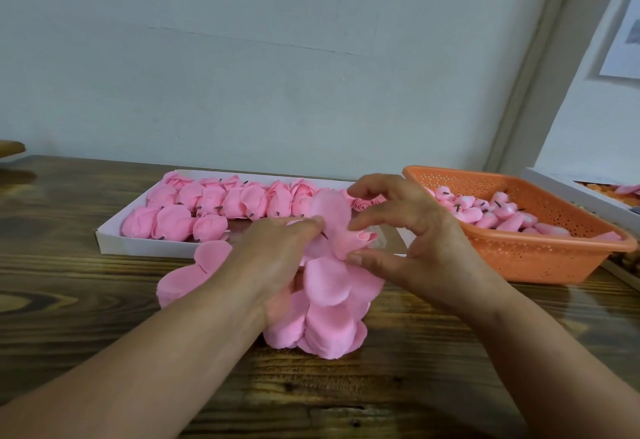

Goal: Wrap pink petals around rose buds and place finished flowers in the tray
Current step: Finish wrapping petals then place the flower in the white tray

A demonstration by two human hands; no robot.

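At the far left edge a brown rounded thing (10, 148) pokes into view above the wooden table (86, 300); I cannot tell what it is. Next comes the white tray (145, 248), lying flat with its long side toward me, and in it the finished flowers (214, 204) sit packed in rows, filling the left and middle part (their short dark stems stick out here and there). Just in front of the tray's near wall, loose pink petals (187, 275) spread on the table, and the heap continues to the right beneath my hands.

My left hand (277, 262) reaches forward from the lower left, palm down, forearm stretched across the wood. Its fingers are curled and pinched onto a pale petal (329, 210) that stands up against the rose bud (356, 242), so that hand is closed on the petal and bud together. My right hand (426, 241) comes in from the lower right, wrist bent, fingers arched and spread. The thumb and a fingertip touch the bud's side, while the other fingers lift clear of it, a light pinch, not a fist.

To the right stands the orange perforated basket (540, 258), holding bare buds (485, 211) in a pile. Beyond it, a second white box (568, 187) is cut off by the frame. No writing is legible anywhere.
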